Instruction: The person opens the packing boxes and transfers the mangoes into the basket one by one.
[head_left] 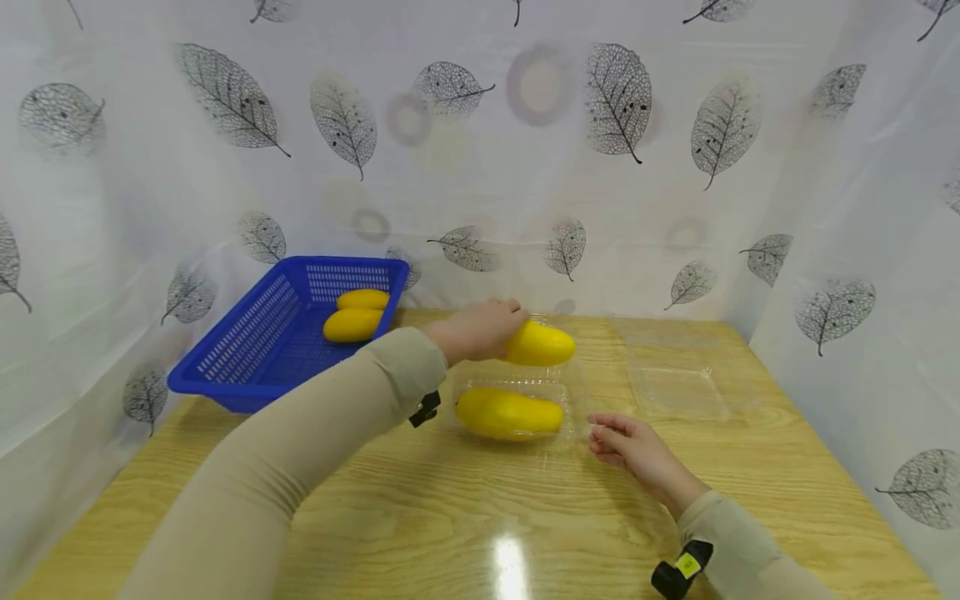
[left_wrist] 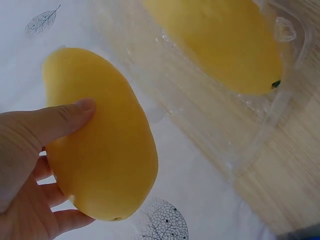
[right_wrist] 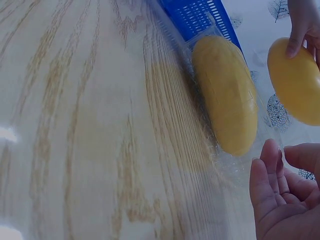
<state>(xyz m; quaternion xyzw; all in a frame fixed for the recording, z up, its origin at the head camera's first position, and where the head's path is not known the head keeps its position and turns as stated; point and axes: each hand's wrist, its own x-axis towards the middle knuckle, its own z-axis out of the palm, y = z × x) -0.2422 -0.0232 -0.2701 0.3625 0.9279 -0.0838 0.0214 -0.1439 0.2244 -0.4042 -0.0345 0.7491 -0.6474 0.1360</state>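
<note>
A yellow mango (left_wrist: 102,135) is in my left hand (head_left: 483,329), the thumb pressed on one side and the fingers curled behind it. That fruit is held above the back part of a clear plastic container (head_left: 573,417). A second mango (head_left: 510,414) lies inside the container, in its near part. My right hand (head_left: 630,454) is at the container's right edge. In the right wrist view its fingers are loosely bent, with a gap between thumb and forefinger, and the fingertips are right at the clear rim.
A blue plastic basket (head_left: 225,358) stands at the back left of the wooden table (head_left: 420,517), with two more mangoes (head_left: 352,325) in its right side. Another clear plastic container (head_left: 678,392) lies at the back right. A leaf-printed white curtain (head_left: 480,192) hangs behind the table.
</note>
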